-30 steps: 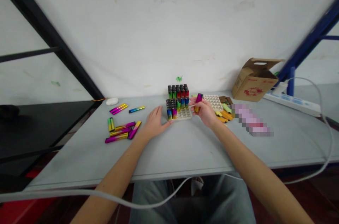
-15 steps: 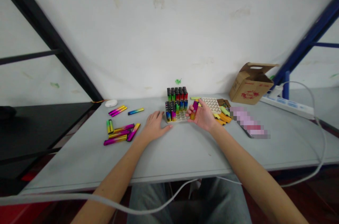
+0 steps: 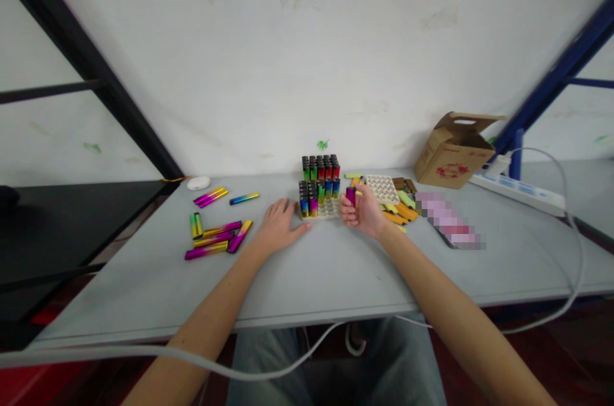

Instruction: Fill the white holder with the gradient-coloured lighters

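OK, right hand point(image 3: 367, 213): fingers curled round a glossy purple-and-gold metallic tube point(image 3: 350, 196), purple end showing above the grip, just beside the right edge of an off-white moulded tray with a grid of round pockets point(image 3: 330, 208). Left hand point(image 3: 278, 227): palm down on the smooth grey tabletop point(image 3: 316, 278), fingers spread, thumb at the tray's near left corner; can't tell if it touches.

Tray carries shiny upright tubes with black tops point(image 3: 313, 204), colours fading blue, green, purple; near-right pockets bare. Behind it, by the wall, a tight block of green and red black-topped tubes point(image 3: 320, 167), also upright.

Left side: loose metallic purple-and-yellow tubes point(image 3: 206, 250) lying flat, a green-yellow pair point(image 3: 196, 226) next to them, a single blue-to-yellow tube point(image 3: 244, 198) further back. Right side: second off-white pocketed tray point(image 3: 382, 189), matte orange tubes point(image 3: 407, 211) by it, and a brown cardboard box with open flap point(image 3: 453, 156), red print on front.

Vs half a second ago: right palm was turned up more, with most of the held tube exposed; now the fingers wrap it and hide the gold part. Left hand and loose tubes unchanged.
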`<action>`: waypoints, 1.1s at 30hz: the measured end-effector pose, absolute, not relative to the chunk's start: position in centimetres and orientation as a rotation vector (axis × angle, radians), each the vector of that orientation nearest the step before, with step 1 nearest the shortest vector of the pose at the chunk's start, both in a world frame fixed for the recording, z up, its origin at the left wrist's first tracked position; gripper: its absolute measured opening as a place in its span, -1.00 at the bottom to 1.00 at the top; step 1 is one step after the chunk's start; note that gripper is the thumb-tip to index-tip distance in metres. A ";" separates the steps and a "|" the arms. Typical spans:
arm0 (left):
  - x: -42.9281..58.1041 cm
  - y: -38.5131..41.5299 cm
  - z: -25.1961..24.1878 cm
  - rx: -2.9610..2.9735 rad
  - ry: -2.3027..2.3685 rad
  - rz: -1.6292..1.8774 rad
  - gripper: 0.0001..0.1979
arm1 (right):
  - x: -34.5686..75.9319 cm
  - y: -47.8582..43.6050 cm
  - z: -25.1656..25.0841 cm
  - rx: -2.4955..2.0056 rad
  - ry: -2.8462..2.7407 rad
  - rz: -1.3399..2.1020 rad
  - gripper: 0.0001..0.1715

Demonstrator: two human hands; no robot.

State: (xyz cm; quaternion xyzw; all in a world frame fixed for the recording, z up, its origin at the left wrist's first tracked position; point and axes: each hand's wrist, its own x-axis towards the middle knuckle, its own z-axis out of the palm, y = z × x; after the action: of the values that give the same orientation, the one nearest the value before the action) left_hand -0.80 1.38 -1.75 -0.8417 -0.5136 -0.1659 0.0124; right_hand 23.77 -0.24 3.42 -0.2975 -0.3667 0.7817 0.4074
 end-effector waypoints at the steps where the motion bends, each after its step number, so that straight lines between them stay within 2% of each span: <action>1: -0.8 1.3 -1.6 -2.624 -1.601 -0.501 -0.32 | 23.8 -0.3 3.4 -0.738 -0.915 1.974 -0.56; 6: -0.7 1.2 -1.3 -2.635 -1.613 -0.477 -0.34 | 23.6 -0.3 3.3 -0.743 -0.874 1.942 -0.62; 12: -0.9 1.3 -1.6 -2.660 -1.599 -0.467 -0.33 | 23.7 -0.1 3.3 -0.748 -0.858 1.920 -0.55; 25: -0.9 1.5 -2.0 -2.643 -1.628 -0.477 -0.32 | 23.3 -0.2 3.1 -0.899 -0.969 1.818 -0.53; 33: -1.0 1.5 -2.3 -2.635 -1.615 -0.464 -0.30 | 22.5 -0.4 3.1 -0.968 -1.004 1.780 -0.61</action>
State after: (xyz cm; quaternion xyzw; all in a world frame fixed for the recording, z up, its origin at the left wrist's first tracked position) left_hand -1.03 1.50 -2.26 -0.8432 -0.5166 -0.1486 0.0080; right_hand 22.46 -0.36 3.05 -0.3873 -0.4017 0.7120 0.4262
